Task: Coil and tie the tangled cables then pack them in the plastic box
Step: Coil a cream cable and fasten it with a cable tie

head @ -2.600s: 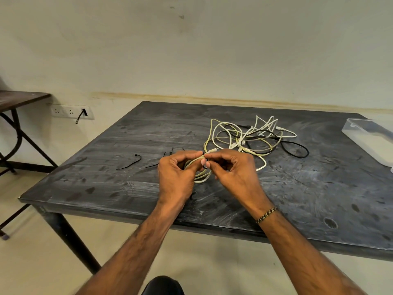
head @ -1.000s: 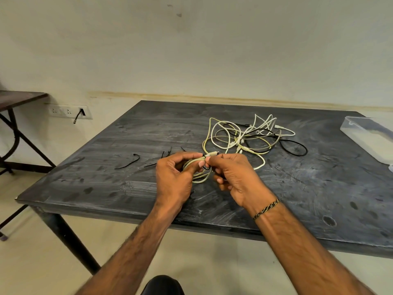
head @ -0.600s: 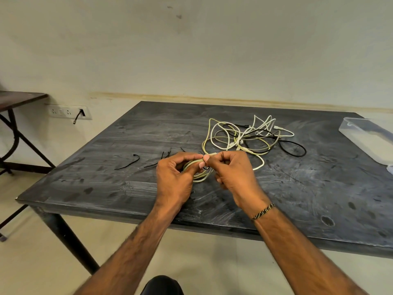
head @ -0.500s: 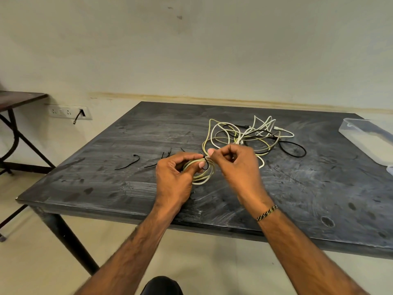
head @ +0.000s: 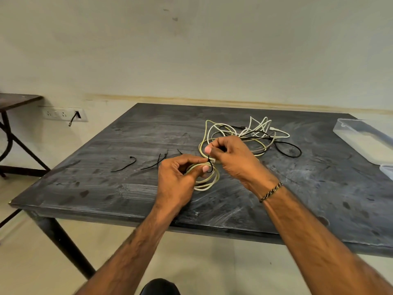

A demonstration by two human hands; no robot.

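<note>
Writing: none readable anywhere. Left hand (head: 176,184) pinches a small round coil of cream cable (head: 207,179), mid-table, near edge. Right hand (head: 231,158) pinches a thin black tie (head: 209,163) looped round the coil. Tangled cables (head: 251,135), cream, white and black, at 1 o'clock of the coil. Clear plastic box (head: 361,137) at 3 o'clock on scuffed dark table (head: 106,188). Loose black ties (head: 127,165) at 9 o'clock.

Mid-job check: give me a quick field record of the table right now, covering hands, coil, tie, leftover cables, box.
left hand: grips the coil
right hand: pinches the black tie
coil: pale cable, looped, held over the table
black tie: looped round the coil; whether fastened cannot be told
tangle: white and black cables, loose, behind the hands
spare ties: left of the hands
box: clear, far right; no cable visible in it
</note>
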